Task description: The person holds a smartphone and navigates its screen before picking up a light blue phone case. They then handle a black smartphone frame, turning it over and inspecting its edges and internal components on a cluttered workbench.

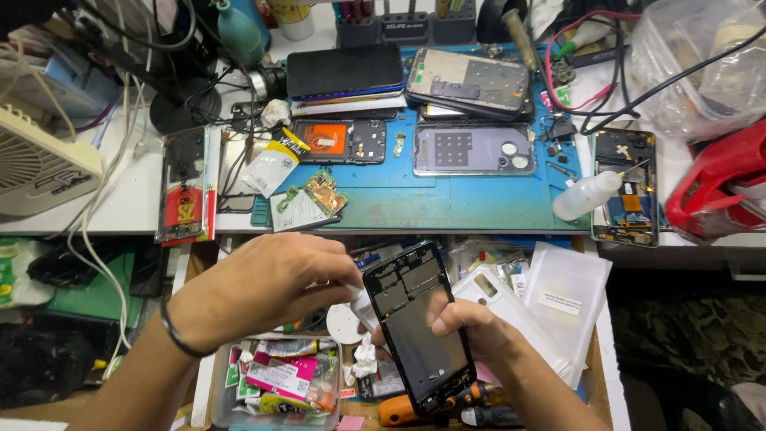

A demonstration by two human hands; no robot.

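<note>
Glossy black phone frame [418, 327], matt blue rubbery mat [447, 199], translucent plastic bottle [586, 195]

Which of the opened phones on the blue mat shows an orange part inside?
The small dark one at the mat's left; the others nearby look grey or purple.

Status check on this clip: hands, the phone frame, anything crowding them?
Right hand grips black phone frame. Left hand presses small white tube to frame's left edge. Open drawer of clutter directly beneath.
</note>
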